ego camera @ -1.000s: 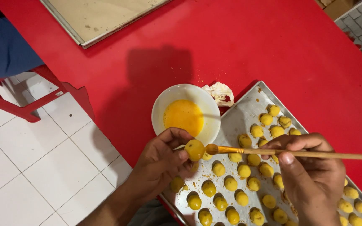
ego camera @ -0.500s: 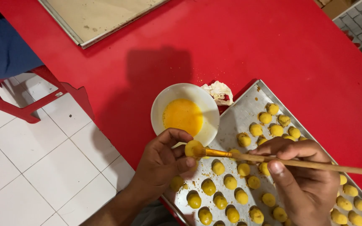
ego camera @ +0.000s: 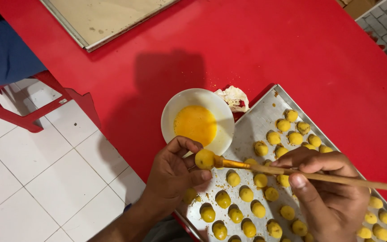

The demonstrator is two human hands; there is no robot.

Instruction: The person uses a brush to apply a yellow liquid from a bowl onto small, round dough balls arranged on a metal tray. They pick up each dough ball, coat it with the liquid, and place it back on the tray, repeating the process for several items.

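Little has shifted since the earlier frames: the brush tip, a moment ago lying across the dough ball, now meets its right side, and the left hand has turned the ball slightly upward; bowl and tray lie where they did.

Low in the centre of the frame, the left hand (ego camera: 173, 177) pinches a small yellow dough ball (ego camera: 204, 159) between thumb and fingertips, just below the rim of the bowl; the right hand (ego camera: 330, 195), at lower right, is closed around a thin wooden brush (ego camera: 319, 175), thumb pressed along the handle, the handle running off the right edge of the frame; the yellow-stained bristles touch the ball.

Beneath both hands lies a metal baking tray (ego camera: 258, 121), set at a slant from centre to the lower right corner, filled with rows of yellow dough balls (ego camera: 246, 194), some shiny, with crumbs scattered between them; the right hand hides part of the rows.

Just above the left hand stands a white bowl (ego camera: 222, 134) holding beaten egg yolk (ego camera: 195, 124), its rim touching the tray's upper left edge; a crumpled white tissue (ego camera: 234, 97) sits beside the bowl at the tray's top corner.

All rest on a red tabletop (ego camera: 269, 49); a second tray lined with paper (ego camera: 104, 18) lies at upper left; white floor tiles (ego camera: 36, 179) and a red chair (ego camera: 27, 116) fill the left side.
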